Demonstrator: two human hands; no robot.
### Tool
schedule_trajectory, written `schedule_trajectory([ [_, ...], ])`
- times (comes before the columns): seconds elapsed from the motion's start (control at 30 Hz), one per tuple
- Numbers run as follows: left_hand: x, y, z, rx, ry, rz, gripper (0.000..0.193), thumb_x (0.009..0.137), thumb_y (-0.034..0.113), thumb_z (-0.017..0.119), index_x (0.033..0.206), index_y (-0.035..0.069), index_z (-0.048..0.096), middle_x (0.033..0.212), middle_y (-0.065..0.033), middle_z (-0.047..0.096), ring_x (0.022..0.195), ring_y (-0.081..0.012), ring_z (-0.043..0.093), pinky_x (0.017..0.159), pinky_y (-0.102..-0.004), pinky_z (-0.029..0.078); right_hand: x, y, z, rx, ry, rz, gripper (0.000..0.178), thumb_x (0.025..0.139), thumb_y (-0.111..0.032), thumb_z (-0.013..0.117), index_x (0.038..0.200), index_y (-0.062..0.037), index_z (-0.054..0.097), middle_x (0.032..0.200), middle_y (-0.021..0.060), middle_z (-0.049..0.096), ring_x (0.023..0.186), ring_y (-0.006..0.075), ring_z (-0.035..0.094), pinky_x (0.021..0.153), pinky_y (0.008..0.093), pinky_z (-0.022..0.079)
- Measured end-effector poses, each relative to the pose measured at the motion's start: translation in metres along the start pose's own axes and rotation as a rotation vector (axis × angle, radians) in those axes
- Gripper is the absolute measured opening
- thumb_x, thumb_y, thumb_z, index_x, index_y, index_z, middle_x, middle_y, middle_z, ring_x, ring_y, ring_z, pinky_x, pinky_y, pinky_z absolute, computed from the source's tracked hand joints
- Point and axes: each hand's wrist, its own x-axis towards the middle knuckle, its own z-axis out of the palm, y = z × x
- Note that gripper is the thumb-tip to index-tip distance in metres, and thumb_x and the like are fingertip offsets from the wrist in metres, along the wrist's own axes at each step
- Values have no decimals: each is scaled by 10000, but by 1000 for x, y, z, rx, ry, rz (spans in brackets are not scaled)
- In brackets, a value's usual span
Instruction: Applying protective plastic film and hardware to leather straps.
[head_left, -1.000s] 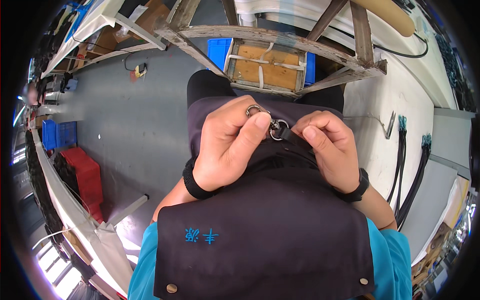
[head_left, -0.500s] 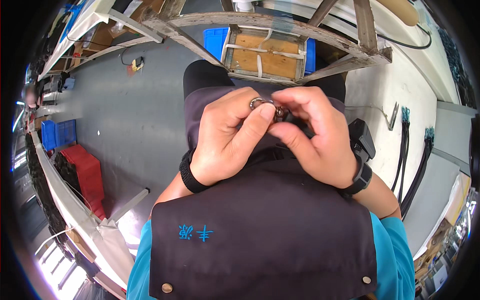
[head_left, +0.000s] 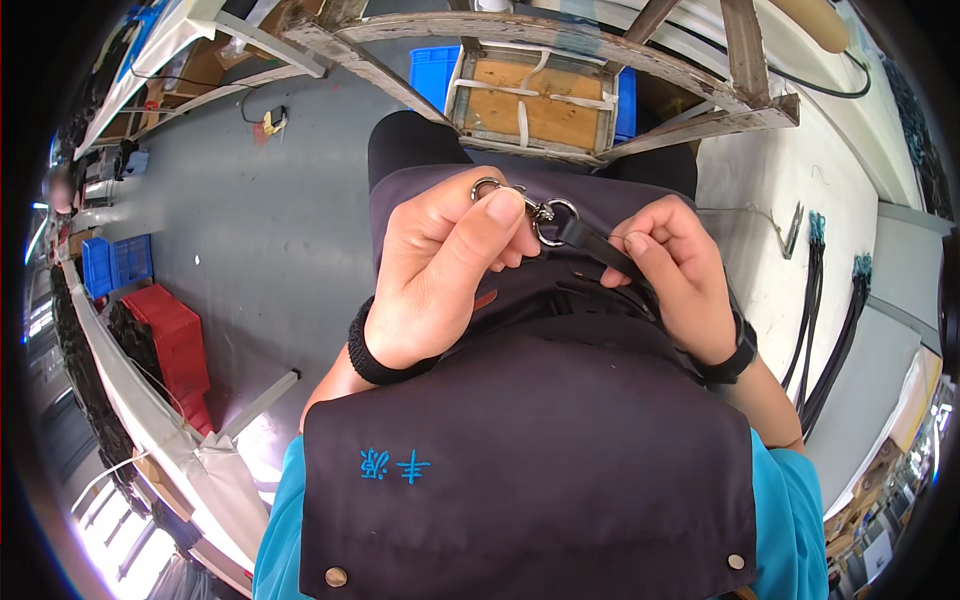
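Note:
Over my lap, my left hand pinches a dark metal swivel snap hook between thumb and curled fingers, and part of it is hidden by the thumb. A shiny round ring is joined to the hook. From that ring a narrow black strap runs down to the right. My right hand is closed on this strap, thumb against forefinger. Beyond the right fingers, the rest of the strap is hard to make out against the dark apron.
On the white table at my right lie a pointed metal tool and bundles of black straps with teal ends. A wooden frame stands ahead, with a strapped board below. Red crates stand left.
My hands have moved apart. The right hand has drawn back to the right and down onto the strap, and the hook, ring and strap now show between them.

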Motion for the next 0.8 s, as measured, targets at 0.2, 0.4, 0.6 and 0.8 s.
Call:
schedule_trajectory([
  [0.2, -4, -1, 2, 72, 2, 68, 311, 956, 223, 475, 744, 19, 575, 694, -7, 541, 640, -65, 469, 607, -216, 392, 9, -13, -7, -380, 127, -173, 226, 931, -142, 504, 1105, 3, 513, 1037, 67, 584, 994, 145, 534, 877, 273, 418],
  [0.4, -7, -7, 7, 136, 9, 98, 301, 959, 221, 474, 759, 18, 572, 687, -3, 522, 614, -49, 446, 502, -198, 345, 18, -52, 37, -768, -109, -959, 409, 750, -103, 742, 1091, -4, 539, 1068, 145, 567, 953, 242, 585, 808, 312, 477],
  [0.6, -9, 0, 8, 191, -55, 132, 254, 943, 159, 493, 757, 11, 583, 690, -30, 533, 632, -100, 469, 583, -245, 387, 9, -29, 37, -160, -147, -221, 227, 870, -38, 610, 1081, 10, 541, 952, 95, 611, 794, 134, 619, 706, 242, 509],
  [0.8, -14, -2, 3, 156, -41, 74, 259, 939, 143, 485, 744, 3, 583, 690, -41, 534, 634, -108, 481, 592, -252, 392, 8, -11, 11, 160, -126, 41, 125, 899, -77, 584, 990, 9, 588, 876, 71, 651, 770, 115, 633, 688, 224, 519],
])
